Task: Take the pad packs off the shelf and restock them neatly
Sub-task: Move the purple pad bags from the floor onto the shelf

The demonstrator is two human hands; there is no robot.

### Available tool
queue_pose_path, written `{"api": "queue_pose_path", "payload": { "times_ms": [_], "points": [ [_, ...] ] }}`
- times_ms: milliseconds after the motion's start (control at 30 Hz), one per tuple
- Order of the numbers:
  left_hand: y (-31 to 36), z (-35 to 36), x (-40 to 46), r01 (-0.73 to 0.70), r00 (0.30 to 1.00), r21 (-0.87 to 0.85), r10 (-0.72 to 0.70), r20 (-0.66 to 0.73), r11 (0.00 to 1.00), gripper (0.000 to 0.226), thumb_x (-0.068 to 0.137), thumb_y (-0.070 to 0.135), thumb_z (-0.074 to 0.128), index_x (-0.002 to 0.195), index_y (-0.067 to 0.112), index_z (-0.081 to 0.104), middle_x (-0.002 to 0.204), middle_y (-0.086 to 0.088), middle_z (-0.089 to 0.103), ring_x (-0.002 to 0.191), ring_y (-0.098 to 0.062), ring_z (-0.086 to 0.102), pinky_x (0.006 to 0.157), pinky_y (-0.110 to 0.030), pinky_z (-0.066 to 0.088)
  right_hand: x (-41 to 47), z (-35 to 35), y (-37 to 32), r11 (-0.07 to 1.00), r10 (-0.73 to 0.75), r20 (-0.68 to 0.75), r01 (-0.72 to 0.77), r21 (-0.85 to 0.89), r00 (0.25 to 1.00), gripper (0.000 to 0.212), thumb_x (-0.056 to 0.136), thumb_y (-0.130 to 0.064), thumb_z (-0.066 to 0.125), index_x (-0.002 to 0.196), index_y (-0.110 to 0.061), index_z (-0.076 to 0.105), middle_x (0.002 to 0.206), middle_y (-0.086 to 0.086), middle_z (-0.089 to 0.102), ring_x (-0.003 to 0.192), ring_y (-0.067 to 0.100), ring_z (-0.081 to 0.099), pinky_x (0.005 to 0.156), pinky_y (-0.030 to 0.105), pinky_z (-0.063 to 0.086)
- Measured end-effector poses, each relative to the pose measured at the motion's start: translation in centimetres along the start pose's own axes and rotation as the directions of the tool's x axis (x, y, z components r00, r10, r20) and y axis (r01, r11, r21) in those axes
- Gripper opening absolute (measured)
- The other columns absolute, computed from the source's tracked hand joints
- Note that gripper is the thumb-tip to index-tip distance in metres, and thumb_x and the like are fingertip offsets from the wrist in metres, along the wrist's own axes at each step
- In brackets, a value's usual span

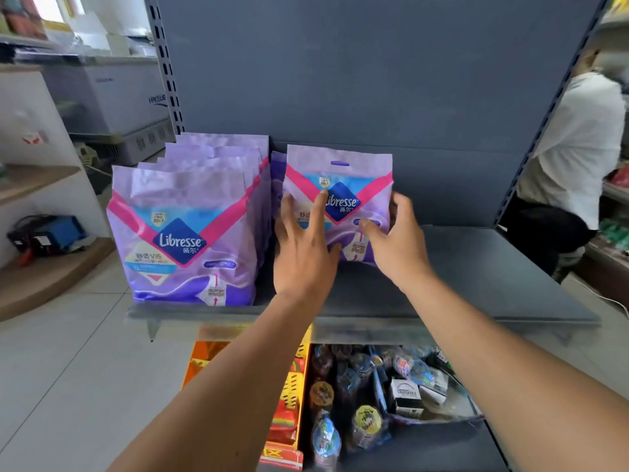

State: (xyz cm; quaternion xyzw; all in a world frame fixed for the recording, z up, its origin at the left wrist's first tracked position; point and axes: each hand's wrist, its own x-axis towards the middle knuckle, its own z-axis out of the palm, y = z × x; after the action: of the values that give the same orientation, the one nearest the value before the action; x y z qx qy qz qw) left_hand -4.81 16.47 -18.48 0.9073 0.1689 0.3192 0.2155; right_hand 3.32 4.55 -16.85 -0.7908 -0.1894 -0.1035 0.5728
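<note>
Several purple Libresse pad packs (183, 233) stand upright in a row at the left of the grey shelf (493, 287). A second, shorter row starts beside them, its front pack (354, 178) upright near the back panel. My left hand (303, 247) lies flat on that pack's face with fingers spread. My right hand (398, 236) holds the pack's right edge, thumb on the front and fingers curled behind. Another pack (278, 175) shows just behind it.
The shelf's right half is bare grey metal. Below it sits a lower shelf with snack boxes (289, 396) and small bottles and toys (374, 396). A person in a white shirt (575, 144) crouches at the right. A chest freezer (129, 100) stands at the left.
</note>
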Motion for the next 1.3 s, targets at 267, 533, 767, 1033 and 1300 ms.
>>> {"api": "queue_pose_path", "payload": {
  "times_ms": [267, 533, 767, 1033, 1300],
  "points": [
    [-2.6, 2.7, 4.5, 0.075, 0.997, -0.008, -0.075, -0.020, 0.997, 0.082, 0.093, 0.029, 0.059, 0.150, 0.039, 0.002, 0.158, -0.007, -0.010, 0.147, -0.029, 0.001, 0.115, -0.049, 0.028, 4.0, 3.8, 1.1, 1.000, -0.017, 0.042, 0.018, -0.012, 0.999, 0.047, 0.089, -0.026, 0.069, 0.128, -0.021, 0.043, 0.104, -0.013, 0.061, 0.087, 0.006, 0.062, 0.072, 0.022, 0.051],
    [-3.5, 4.0, 5.4, 0.111, 0.993, 0.234, -0.118, 0.015, 0.966, 0.081, 0.097, 0.018, 0.052, 0.149, 0.044, -0.004, 0.156, -0.008, -0.025, 0.146, -0.032, -0.003, 0.102, -0.048, 0.041, 4.9, 6.0, 2.3, 0.987, -0.059, 0.054, 0.067, -0.149, 0.997, 0.054, 0.086, -0.025, 0.073, 0.131, -0.019, 0.043, 0.127, 0.003, 0.050, 0.098, 0.013, 0.055, 0.074, 0.026, 0.045],
    [-3.2, 4.2, 6.2, 0.102, 0.995, 0.291, -0.095, -0.038, 0.951, 0.077, 0.098, 0.012, 0.047, 0.152, 0.038, -0.001, 0.158, -0.016, -0.010, 0.145, -0.036, 0.004, 0.094, -0.048, 0.050, 5.5, 6.8, 2.5, 0.987, -0.079, 0.010, 0.079, -0.140, 0.997, 0.054, 0.085, -0.027, 0.074, 0.129, -0.020, 0.043, 0.126, 0.000, 0.056, 0.106, 0.017, 0.059, 0.076, 0.028, 0.049],
    [-3.2, 4.5, 5.9, 0.090, 0.996, 0.336, -0.089, -0.017, 0.937, 0.077, 0.100, 0.010, 0.041, 0.152, 0.039, -0.008, 0.159, -0.014, -0.010, 0.146, -0.037, 0.003, 0.085, -0.046, 0.054, 5.7, 6.4, 3.2, 0.989, -0.010, 0.079, 0.022, -0.149, 0.997, 0.067, 0.081, -0.030, 0.077, 0.133, -0.020, 0.037, 0.127, 0.002, 0.057, 0.109, 0.020, 0.061, 0.081, 0.037, 0.055],
    [-2.0, 2.6, 3.8, -0.054, 0.998, 0.311, 0.044, 0.040, 0.949, 0.069, 0.096, 0.021, 0.047, 0.152, 0.029, 0.006, 0.157, -0.011, 0.002, 0.143, -0.035, 0.009, 0.103, -0.044, 0.041, 2.7, 3.5, 1.5, 0.867, -0.139, 0.106, 0.173, -0.468, 0.985, 0.064, 0.092, -0.039, 0.062, 0.145, -0.019, 0.033, 0.143, 0.005, 0.044, 0.128, 0.025, 0.045, 0.089, 0.039, 0.049]
  ]
}}
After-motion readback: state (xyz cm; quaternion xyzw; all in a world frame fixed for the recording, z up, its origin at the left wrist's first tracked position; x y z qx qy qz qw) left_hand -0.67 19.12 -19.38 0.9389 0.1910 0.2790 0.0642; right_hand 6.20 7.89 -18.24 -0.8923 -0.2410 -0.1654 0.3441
